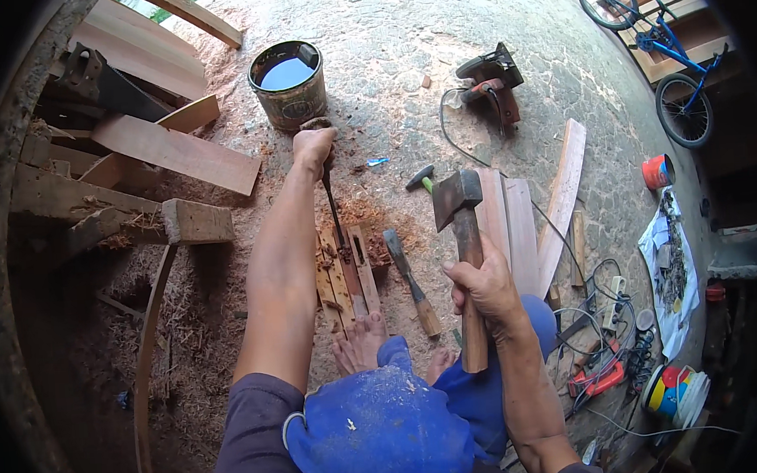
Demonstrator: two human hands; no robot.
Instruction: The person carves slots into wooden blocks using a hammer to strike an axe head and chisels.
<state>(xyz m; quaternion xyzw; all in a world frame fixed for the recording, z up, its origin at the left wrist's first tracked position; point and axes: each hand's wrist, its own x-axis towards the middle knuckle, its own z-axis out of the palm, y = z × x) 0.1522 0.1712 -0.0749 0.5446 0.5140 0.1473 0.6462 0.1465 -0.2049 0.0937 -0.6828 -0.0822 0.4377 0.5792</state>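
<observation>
My left hand (314,147) is closed around the handle of a long chisel (333,200). The chisel points down at narrow wooden strips (363,268) with slots cut in them, and wood chips lie around its tip. My bare foot (363,337) presses on the near ends of the strips. In my right hand (490,290) a hatchet (468,248) is gripped by its wooden handle, head up, apart from the chisel. A second chisel (414,286) with a wooden handle lies on the ground between my hands.
A bucket of liquid (294,103) stands ahead. Beyond the hatchet lie a green-handled hammer (421,178), a corded power tool (493,91) and boards (521,228). Cables and a red tool (597,379) are at right. Stacked planks with a handsaw (105,84) fill the left.
</observation>
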